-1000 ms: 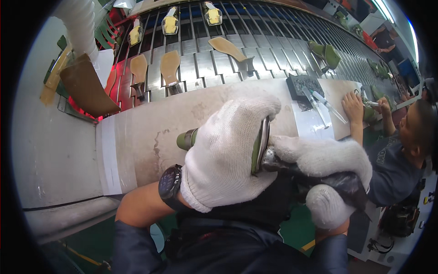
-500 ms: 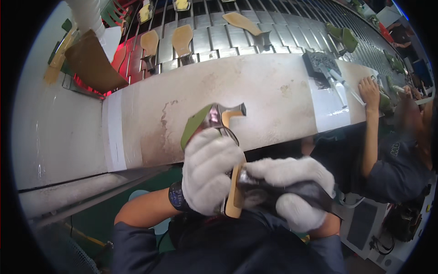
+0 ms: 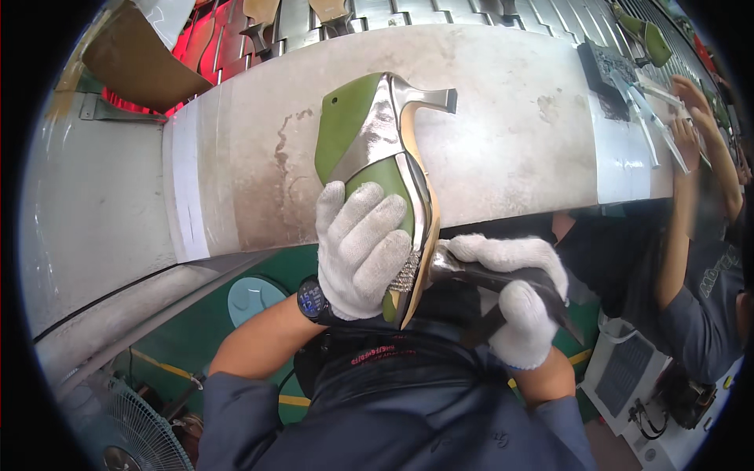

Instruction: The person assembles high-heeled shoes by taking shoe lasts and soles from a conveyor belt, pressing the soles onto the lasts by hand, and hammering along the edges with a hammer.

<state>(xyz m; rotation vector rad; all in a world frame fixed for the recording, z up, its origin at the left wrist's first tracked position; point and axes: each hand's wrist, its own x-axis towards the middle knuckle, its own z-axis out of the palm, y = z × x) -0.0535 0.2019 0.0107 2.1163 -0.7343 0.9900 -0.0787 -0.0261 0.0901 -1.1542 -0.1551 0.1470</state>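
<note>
Though across bench edge (image 3: 503, 216) — shoe (image 3: 399, 177) apparently clear

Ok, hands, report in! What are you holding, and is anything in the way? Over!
Left hand gripping green-and-silver heeled shoe. Right hand holding dark tool by the sole. No obstruction seen.

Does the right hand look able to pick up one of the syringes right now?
Probably not: the gloved right hand is wrapped around a dark metal-tipped tool, and a co-worker's hands are close by the syringes.
</note>
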